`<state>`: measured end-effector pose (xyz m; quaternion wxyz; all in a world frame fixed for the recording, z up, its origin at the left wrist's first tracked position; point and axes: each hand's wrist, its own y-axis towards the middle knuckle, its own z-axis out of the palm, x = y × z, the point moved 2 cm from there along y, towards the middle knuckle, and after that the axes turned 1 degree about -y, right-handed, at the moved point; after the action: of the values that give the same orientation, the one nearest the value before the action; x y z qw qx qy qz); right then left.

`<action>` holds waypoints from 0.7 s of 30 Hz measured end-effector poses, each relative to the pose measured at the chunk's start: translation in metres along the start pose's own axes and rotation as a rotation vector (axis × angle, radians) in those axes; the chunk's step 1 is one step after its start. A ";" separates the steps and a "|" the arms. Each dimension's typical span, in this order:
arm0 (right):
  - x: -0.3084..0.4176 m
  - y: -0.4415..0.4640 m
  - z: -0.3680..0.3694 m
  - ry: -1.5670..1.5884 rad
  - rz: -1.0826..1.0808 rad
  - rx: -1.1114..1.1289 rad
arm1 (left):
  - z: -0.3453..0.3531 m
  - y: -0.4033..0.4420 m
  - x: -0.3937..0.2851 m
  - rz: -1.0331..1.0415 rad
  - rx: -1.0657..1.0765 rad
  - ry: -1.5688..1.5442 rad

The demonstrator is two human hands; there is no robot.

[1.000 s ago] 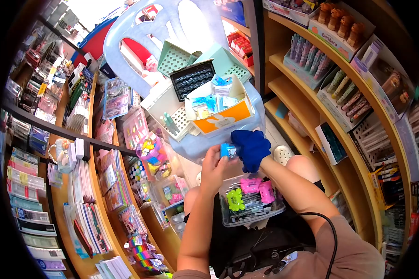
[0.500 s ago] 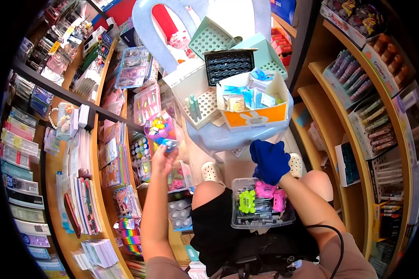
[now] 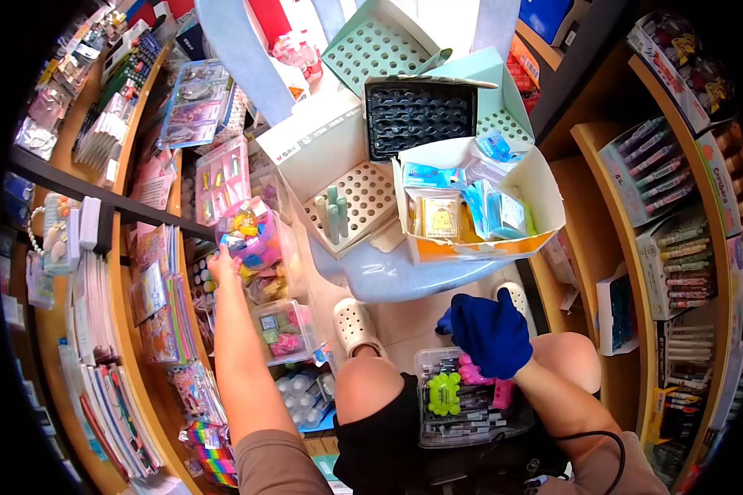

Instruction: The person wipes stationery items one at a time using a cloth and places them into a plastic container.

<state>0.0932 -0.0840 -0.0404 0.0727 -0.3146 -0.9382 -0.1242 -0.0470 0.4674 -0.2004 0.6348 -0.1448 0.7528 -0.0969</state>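
Note:
My bare left hand [image 3: 224,266] is at the near left side of a pink-purple basket [image 3: 262,250] full of small colourful items. Its curled fingers appear closed on a small shiny blue packet [image 3: 233,240]. My right hand [image 3: 494,337], in a dark blue glove, is bunched above the far edge of the container in my lap; whatever it may hold is hidden. That clear plastic container [image 3: 428,437] has many dark pens in it. A green bear-shaped item [image 3: 444,393] and pink ones [image 3: 472,371] lie on the pens.
Ahead is a pale blue chair [image 3: 388,276]. It carries an orange-and-white box [image 3: 470,249] of blue packets, a white holder box [image 3: 363,194] with a few pens, a black tray [image 3: 421,115] and green perforated boxes [image 3: 380,54]. Stocked wooden shelves [image 3: 615,206] stand on both sides.
My left hand has moved left, to the near left side of the basket, with the blue packet. My gloved hand has shifted slightly, and the camera view has moved closer to the chair.

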 end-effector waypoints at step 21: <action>0.019 -0.001 0.012 -0.566 -0.013 -0.431 | 0.062 -0.406 -0.232 1.608 1.025 0.554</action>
<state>0.0767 -0.0702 -0.0478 -0.2588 -0.3386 -0.8755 -0.2276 0.0879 0.1675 0.1381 0.2991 0.7287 0.6158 0.0182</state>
